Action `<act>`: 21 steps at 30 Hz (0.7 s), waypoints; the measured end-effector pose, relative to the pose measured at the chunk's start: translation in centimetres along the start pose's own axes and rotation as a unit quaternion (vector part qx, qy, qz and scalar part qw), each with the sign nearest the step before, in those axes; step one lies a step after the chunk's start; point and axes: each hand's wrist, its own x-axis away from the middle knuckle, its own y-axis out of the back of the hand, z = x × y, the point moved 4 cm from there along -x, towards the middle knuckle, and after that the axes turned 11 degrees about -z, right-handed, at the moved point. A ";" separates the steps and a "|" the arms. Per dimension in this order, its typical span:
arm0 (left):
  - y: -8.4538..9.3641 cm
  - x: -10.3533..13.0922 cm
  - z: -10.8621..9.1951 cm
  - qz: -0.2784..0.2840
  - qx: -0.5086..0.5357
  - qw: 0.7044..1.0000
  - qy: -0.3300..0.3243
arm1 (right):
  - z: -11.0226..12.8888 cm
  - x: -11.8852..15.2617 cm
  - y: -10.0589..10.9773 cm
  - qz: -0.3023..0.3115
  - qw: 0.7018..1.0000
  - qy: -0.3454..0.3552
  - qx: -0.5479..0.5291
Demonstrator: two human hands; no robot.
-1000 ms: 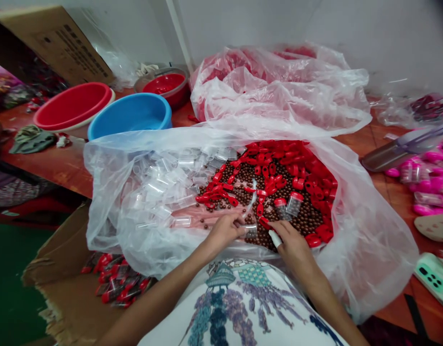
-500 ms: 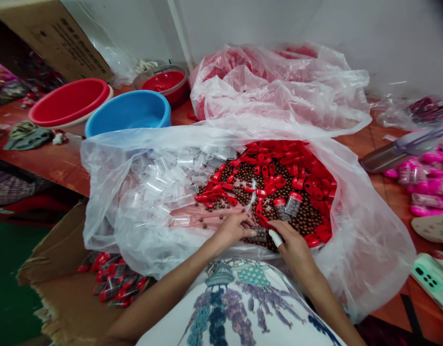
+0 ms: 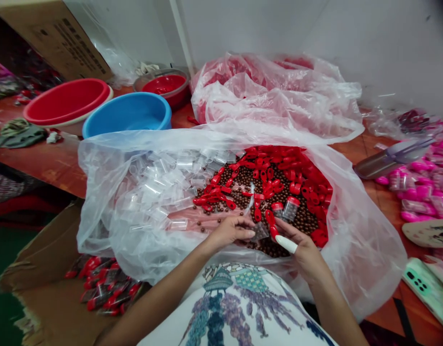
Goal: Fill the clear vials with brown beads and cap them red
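"Pale wall (image 3: pixel 279 29) behind, red tabletop (image 3: pixel 52 168) under the spread bag (image 3: pixel 365 240). What are you holding?"

"With my left hand (image 3: pixel 231 232) I pinch a tube (image 3: pixel 260 231), tilted low over the beads (image 3: pixel 310 218). My right hand (image 3: pixel 303 244) has its fingers closed round a red cap (image 3: pixel 271 222), just beside the tube."

"Any beads in the tube?"

"I can't tell; they may only show through its clear wall. If some are inside, tipping it further could pour them out."

"And the cap?"

"I'd watch the white cover (image 3: pixel 287 244) on one finger. It probably dulls my grip, so the cap could slip and get lost among the other caps (image 3: pixel 216 193)."

"Anything else?"

"The bag's near edge looks low and slack. If my forearm dragged it down, beads could roll out, perhaps into the torn box (image 3: pixel 48 254) below."
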 end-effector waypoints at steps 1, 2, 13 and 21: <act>0.0 0.2 -0.1 0.001 0.024 1.000 0.007 | 0.2 0.1 -0.1 0.007 1.000 -0.011 -0.020; 0.0 0.4 -0.3 0.003 0.048 0.999 0.010 | 0.3 0.2 -0.3 0.011 0.999 -0.018 -0.038; -0.5 2.4 -1.7 0.032 0.225 0.974 0.017 | 1.3 0.7 -1.6 0.008 0.990 -0.047 -0.134; -0.2 2.3 -1.4 -0.012 0.195 0.981 0.001 | 1.6 0.6 -1.8 0.032 0.991 -0.045 -0.125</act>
